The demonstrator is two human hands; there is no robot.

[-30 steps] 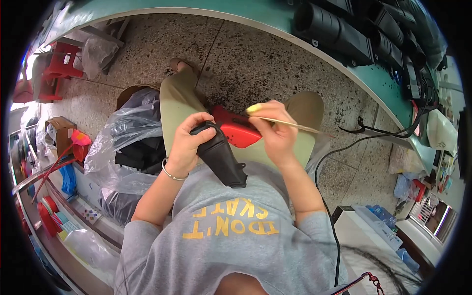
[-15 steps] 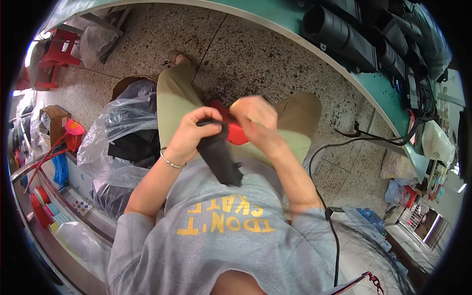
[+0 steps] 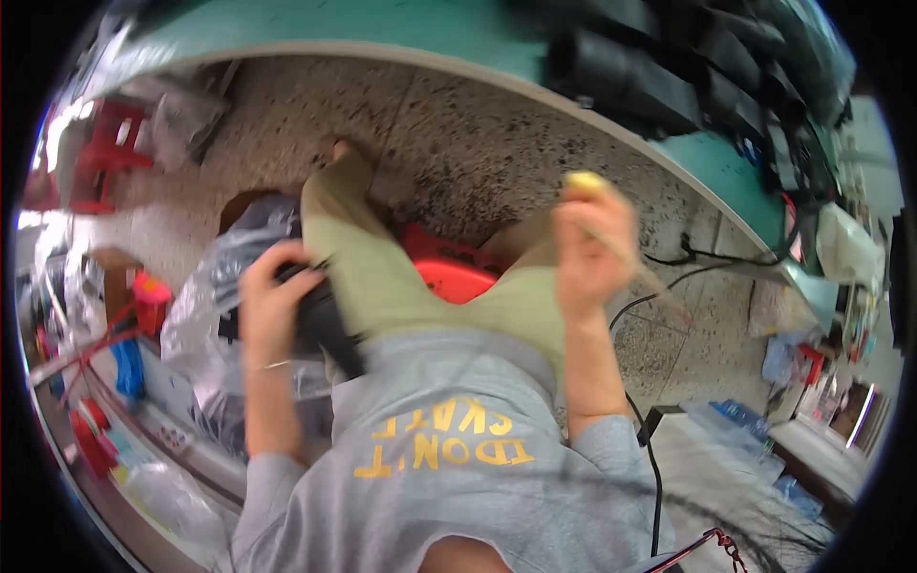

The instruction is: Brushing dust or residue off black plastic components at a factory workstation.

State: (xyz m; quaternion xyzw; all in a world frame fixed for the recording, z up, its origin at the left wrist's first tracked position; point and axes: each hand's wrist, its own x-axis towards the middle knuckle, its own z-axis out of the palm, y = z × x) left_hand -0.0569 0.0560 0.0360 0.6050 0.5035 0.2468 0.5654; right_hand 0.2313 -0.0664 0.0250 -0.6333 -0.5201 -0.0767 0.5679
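My left hand (image 3: 270, 304), smeared by motion, is closed on a black plastic part (image 3: 330, 328) beside my left thigh, next to the clear plastic bag (image 3: 196, 310). The part slants down toward my shirt. Over on the right, my right hand (image 3: 594, 250) is raised above the floor, past my knee and toward the table edge. Its fingers are curled round a slim, pale object with a yellow end (image 3: 585, 181); blur hides what kind it is. Between my legs shows a red plastic basin-like thing (image 3: 451, 275), with dark bits in it.
A green table (image 3: 420, 59) curves across the far side, with several black plastic housings (image 3: 630, 81) at its right. Black cables (image 3: 712, 256) hang toward the floor at right. Red stools (image 3: 113, 158) stand far left. A shelf with a red tape roll (image 3: 91, 435) is at near left.
My hands have parted: the left carried the black part leftward toward the bag, and the right swung out to the right with the yellow-ended object. The red thing between my legs is now uncovered.
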